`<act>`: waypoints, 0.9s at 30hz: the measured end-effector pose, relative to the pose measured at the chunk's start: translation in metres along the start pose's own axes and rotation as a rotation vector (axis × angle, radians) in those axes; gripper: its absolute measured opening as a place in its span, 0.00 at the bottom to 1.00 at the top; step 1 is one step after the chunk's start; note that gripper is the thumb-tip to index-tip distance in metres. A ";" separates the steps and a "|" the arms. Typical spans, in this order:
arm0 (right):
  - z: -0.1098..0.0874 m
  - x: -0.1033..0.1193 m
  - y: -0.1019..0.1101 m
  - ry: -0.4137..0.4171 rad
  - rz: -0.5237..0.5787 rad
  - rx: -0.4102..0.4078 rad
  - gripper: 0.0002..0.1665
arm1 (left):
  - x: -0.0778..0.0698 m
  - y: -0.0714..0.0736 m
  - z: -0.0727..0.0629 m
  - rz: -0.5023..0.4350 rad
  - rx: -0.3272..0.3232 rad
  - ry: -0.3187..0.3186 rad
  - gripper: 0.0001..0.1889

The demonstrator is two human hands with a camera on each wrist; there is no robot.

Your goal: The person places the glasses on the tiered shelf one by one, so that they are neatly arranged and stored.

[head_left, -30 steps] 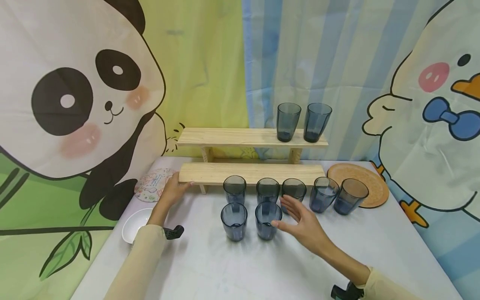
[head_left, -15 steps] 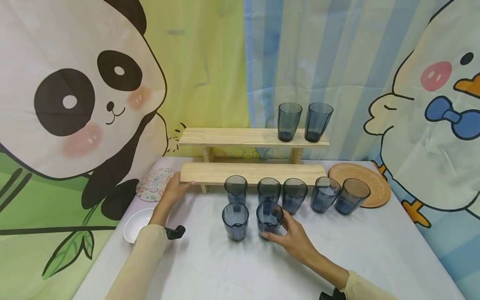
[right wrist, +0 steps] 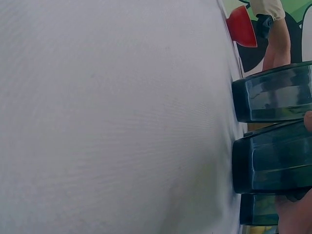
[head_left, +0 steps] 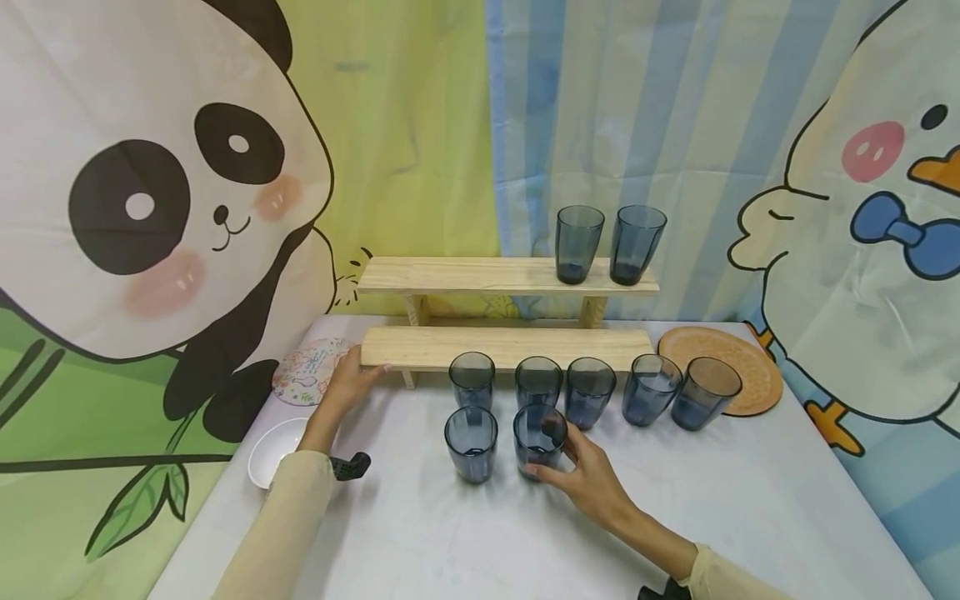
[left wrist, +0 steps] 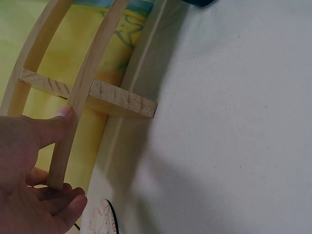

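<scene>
My right hand (head_left: 588, 479) holds a blue-tinted drinking glass (head_left: 534, 458) at the front of the table, thumb and fingers around its sides. In the right wrist view this glass (right wrist: 273, 158) stands upright with its base at the white cloth. Just left of it is another glass (head_left: 470, 450), and several more line up behind them. My left hand (head_left: 348, 383) grips the left end of the lower board (head_left: 487, 343) of a two-step wooden rack. The left wrist view puts the thumb on top of that board (left wrist: 80, 102) and the fingers beneath.
Two glasses (head_left: 603, 246) stand on the right of the upper board (head_left: 450, 271). A round brown mat (head_left: 757, 387) lies at the right. A bowl (head_left: 270, 450), white inside, and a patterned round mat (head_left: 300, 375) are at the left. Printed curtains (head_left: 420, 125) hang behind.
My right hand has moved in from the right, and its fingers have closed around the front right glass. The left hand has stayed on the rack's lower board.
</scene>
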State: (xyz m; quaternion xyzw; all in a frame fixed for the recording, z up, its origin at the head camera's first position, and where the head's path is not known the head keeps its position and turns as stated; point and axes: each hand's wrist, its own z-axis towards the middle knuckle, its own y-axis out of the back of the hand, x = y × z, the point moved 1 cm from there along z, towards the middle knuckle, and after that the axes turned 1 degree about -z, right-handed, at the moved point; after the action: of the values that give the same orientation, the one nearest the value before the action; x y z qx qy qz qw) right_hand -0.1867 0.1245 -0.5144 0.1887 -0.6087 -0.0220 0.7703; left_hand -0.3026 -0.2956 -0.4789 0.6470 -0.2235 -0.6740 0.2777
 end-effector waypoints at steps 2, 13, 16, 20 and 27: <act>0.000 0.002 0.001 -0.001 -0.013 -0.001 0.46 | -0.001 0.000 0.000 0.003 -0.002 -0.003 0.38; 0.004 0.043 0.020 0.005 -0.069 0.078 0.42 | -0.003 0.004 -0.001 0.042 0.025 0.037 0.40; 0.007 0.063 0.029 0.013 -0.095 0.101 0.41 | -0.002 0.003 0.000 0.036 0.025 0.036 0.40; 0.018 0.093 0.038 0.045 -0.126 0.107 0.41 | -0.001 0.004 0.000 0.036 0.027 0.043 0.41; 0.062 0.137 0.050 0.118 -0.129 0.076 0.40 | 0.000 0.002 0.001 0.032 0.026 0.022 0.40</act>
State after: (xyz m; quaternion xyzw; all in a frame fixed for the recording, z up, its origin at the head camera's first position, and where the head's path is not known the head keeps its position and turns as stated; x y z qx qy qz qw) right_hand -0.2195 0.1188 -0.3592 0.2575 -0.5492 -0.0374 0.7941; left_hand -0.3039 -0.2972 -0.4773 0.6542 -0.2394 -0.6595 0.2825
